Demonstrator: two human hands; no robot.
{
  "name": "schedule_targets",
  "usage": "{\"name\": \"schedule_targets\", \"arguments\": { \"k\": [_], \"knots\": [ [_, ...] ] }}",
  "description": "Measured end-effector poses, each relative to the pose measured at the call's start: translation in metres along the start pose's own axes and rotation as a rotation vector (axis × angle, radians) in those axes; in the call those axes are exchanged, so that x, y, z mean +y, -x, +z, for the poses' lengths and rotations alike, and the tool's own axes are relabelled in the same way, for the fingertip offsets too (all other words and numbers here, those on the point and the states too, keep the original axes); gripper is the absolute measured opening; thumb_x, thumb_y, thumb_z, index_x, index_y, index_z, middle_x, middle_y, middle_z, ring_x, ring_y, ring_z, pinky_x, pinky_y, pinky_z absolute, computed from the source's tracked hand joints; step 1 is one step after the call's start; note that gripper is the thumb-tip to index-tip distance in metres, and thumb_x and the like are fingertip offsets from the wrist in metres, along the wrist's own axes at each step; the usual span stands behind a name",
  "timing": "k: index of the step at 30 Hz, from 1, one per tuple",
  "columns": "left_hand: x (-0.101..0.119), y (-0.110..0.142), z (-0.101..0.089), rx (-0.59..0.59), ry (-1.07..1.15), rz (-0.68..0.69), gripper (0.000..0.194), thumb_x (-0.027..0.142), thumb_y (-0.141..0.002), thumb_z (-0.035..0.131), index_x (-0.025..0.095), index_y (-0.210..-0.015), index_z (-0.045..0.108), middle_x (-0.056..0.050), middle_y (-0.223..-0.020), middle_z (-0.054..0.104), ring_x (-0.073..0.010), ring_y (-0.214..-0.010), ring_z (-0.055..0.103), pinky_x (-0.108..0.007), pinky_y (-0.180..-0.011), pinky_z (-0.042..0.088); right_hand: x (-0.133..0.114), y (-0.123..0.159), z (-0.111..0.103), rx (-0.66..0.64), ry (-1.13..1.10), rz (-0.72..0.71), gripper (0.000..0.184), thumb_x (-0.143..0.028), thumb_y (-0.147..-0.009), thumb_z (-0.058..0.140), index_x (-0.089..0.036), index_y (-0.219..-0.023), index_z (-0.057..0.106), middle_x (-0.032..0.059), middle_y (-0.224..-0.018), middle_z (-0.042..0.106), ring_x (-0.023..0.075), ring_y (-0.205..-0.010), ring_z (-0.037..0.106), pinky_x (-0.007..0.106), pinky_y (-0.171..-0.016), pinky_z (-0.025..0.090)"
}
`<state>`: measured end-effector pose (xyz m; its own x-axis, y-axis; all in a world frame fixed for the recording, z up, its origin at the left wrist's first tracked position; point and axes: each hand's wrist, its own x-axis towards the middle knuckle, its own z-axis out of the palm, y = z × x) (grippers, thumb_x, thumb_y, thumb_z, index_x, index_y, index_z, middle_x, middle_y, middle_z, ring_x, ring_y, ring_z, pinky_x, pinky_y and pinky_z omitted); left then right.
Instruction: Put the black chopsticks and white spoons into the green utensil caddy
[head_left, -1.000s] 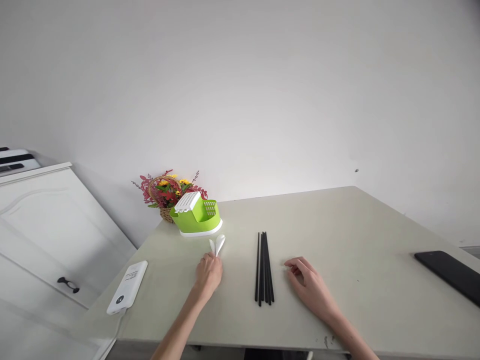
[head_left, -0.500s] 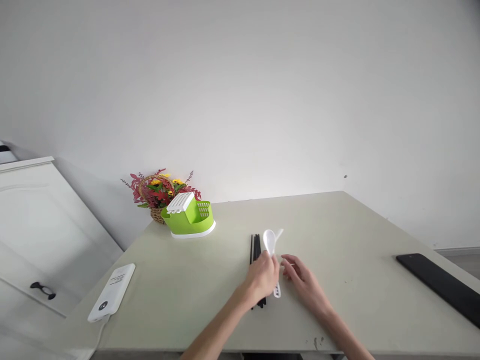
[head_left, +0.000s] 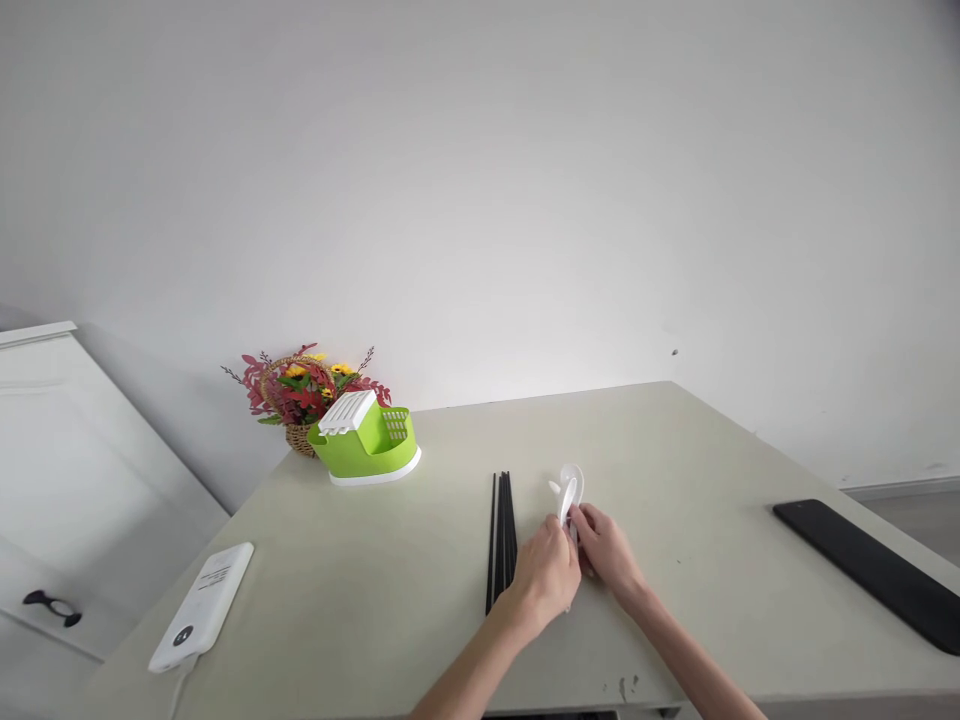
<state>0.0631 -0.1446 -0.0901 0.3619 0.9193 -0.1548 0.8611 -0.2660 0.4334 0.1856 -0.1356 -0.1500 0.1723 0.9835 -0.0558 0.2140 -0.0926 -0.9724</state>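
My left hand (head_left: 544, 580) and my right hand (head_left: 606, 548) meet near the table's middle, both closed around the handles of white plastic spoons (head_left: 568, 489) whose bowls stick up beyond the fingers. I cannot tell which hand bears the grip more firmly. Just left of my hands lies a bundle of black chopsticks (head_left: 501, 535), partly hidden at its near end by my left hand. A green and white utensil holder (head_left: 364, 445) stands at the table's back left.
A basket of red and yellow flowers (head_left: 296, 385) stands behind the holder against the wall. A white power bank (head_left: 201, 606) with a cable lies at the table's left edge. A black flat device (head_left: 874, 570) lies at the right edge. A white cabinet (head_left: 67, 450) stands left.
My left hand has carried the white spoons from beside the green holder rightwards over the chopsticks to my right hand, which has closed on them. The view has shifted slightly right.
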Motion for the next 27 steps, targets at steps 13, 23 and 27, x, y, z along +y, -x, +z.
{"name": "schedule_targets", "arguments": {
  "k": [13,23,27],
  "knots": [
    [0.001,-0.019,0.008,0.04,-0.19,-0.06,0.03,0.014,-0.102,0.034,0.01,-0.119,0.058,-0.02,-0.112,0.07,-0.0302,-0.105,0.071,-0.035,-0.083,0.053,0.01,-0.021,-0.025,0.088,0.473,-0.058,0.04,-0.037,-0.1,0.037,-0.016,-0.127,0.057,0.0022,-0.064,0.068,0.0239,-0.068,0.068,0.028,-0.061,0.038],
    [0.016,-0.018,0.011,0.027,-0.249,-0.076,0.027,0.015,-0.098,0.047,0.012,-0.123,0.057,-0.022,-0.114,0.066,-0.0311,-0.107,0.068,-0.036,-0.084,0.054,0.01,-0.012,-0.03,0.046,0.664,-0.076,0.042,-0.032,-0.1,0.038,-0.015,-0.136,0.051,0.0045,-0.068,0.07,0.0244,-0.064,0.067,0.028,-0.057,0.031],
    [0.018,-0.013,0.013,0.03,-0.251,-0.054,0.027,0.027,-0.101,0.047,0.014,-0.122,0.058,-0.02,-0.113,0.066,-0.0313,-0.107,0.067,-0.036,-0.084,0.053,0.014,-0.01,-0.036,0.055,0.668,-0.078,0.046,-0.036,-0.099,0.039,-0.013,-0.138,0.051,0.0042,-0.068,0.07,0.0248,-0.064,0.067,0.028,-0.057,0.033]
  ]
}}
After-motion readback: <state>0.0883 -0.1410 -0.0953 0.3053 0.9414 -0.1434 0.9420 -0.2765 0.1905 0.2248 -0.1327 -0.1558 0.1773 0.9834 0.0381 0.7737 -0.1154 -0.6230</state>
